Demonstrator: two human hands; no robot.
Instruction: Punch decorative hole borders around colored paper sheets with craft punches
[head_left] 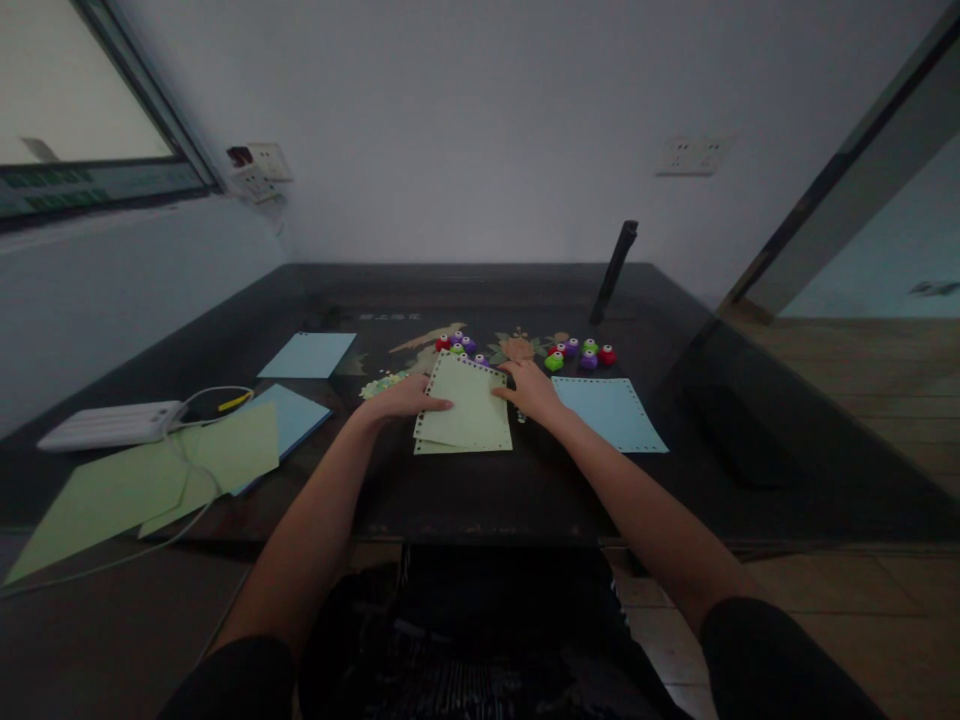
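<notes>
Two pale green paper sheets [466,410] with punched holes along their edges lie stacked in the middle of the dark table [525,490]. My left hand [405,398] rests flat on the stack's left edge, fingers stretched out. My right hand [531,388] touches the stack's upper right corner with its fingers extended. A light blue sheet [611,412] with punched edges lies just right of my right hand. Several small coloured paper punches [579,353] sit behind it, with more punches [459,345] behind the green stack.
Green sheets [150,475] and blue sheets [296,412] lie at the left, with another blue sheet [309,354] farther back. A white power bank [109,424] with a cable sits at far left. Paper scraps [382,383] lie beside my left hand. A dark upright stand [613,270] rises behind.
</notes>
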